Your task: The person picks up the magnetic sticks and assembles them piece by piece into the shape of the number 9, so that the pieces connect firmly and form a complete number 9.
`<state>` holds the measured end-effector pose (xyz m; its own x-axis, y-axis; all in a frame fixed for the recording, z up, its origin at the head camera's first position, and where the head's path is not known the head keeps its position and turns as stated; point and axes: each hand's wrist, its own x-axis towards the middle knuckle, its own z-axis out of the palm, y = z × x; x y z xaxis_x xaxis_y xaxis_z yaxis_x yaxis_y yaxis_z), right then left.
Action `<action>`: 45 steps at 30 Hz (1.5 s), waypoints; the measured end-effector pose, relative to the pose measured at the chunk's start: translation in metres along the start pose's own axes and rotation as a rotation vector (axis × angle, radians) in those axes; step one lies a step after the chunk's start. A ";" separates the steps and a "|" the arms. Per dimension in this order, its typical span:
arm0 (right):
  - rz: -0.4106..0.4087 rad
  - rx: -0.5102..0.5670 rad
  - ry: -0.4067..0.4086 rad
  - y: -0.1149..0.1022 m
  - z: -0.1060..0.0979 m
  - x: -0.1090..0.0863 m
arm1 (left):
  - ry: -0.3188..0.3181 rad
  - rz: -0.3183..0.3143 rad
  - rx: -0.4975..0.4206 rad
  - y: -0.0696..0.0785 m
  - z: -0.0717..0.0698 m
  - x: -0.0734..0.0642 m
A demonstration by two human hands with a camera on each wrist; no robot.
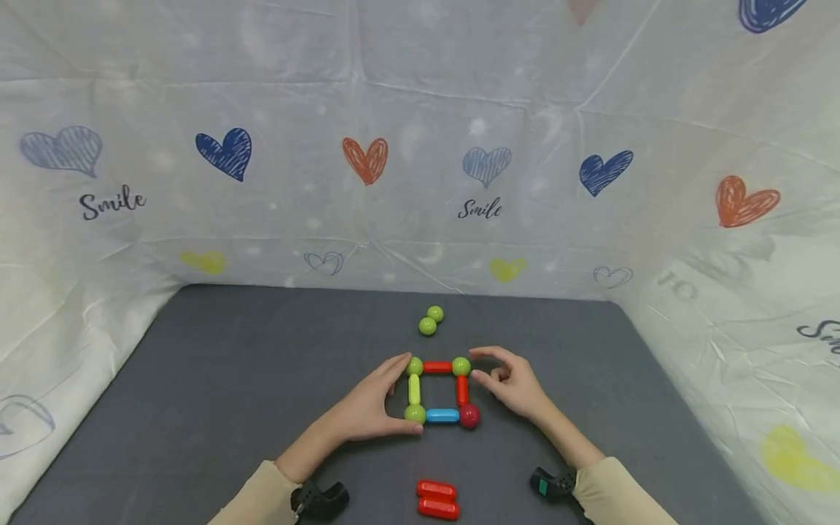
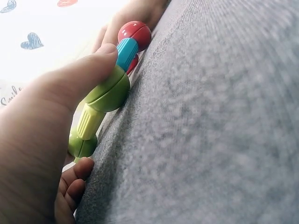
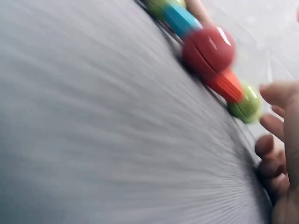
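Observation:
A square of toy building rods and balls lies flat on the dark cloth. Its top and right rods are red [image 1: 437,367], the left rod yellow-green [image 1: 414,390], the bottom one blue [image 1: 442,415]. Three corners are green balls; the near right corner is a red ball [image 1: 469,416]. My left hand [image 1: 361,408] spans the left side and holds it, the thumb at the near green ball [image 2: 110,91] and the index finger at the far one. Beside the far right green ball [image 3: 246,105], my right hand [image 1: 515,383] has thumb and index finger apart, gripping nothing.
Two loose green balls [image 1: 428,326] sit behind the square. Two red rods [image 1: 437,508] lie side by side near the front. A white curtain [image 1: 420,219] printed with hearts stands behind the dark cloth-covered table [image 1: 216,408].

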<state>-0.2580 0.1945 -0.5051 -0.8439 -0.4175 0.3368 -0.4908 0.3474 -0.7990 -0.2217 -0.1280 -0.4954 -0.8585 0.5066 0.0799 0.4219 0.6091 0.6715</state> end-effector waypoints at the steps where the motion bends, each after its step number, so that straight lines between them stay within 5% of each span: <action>1: 0.013 0.025 -0.038 0.003 -0.002 0.005 | -0.003 -0.004 -0.004 0.000 0.000 0.000; 6: 0.066 0.081 -0.219 0.010 -0.010 0.018 | -0.019 -0.015 -0.005 0.001 0.001 0.000; 10: 0.070 0.050 -0.277 0.009 -0.012 0.018 | -0.014 -0.017 -0.007 0.002 0.002 0.000; 21: 0.059 -0.038 -0.248 0.007 -0.010 0.024 | 0.005 -0.019 0.004 0.002 0.001 0.000; 34: 0.060 -0.018 -0.296 0.007 -0.012 0.023 | 0.001 -0.013 -0.003 0.000 0.000 0.000; 45: 0.061 0.009 -0.226 -0.001 -0.007 0.013 | -0.002 -0.013 -0.017 0.001 -0.001 -0.002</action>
<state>-0.2702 0.1944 -0.4968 -0.8014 -0.5739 0.1683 -0.4374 0.3706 -0.8193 -0.2201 -0.1285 -0.4944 -0.8633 0.4999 0.0693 0.4054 0.6050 0.6853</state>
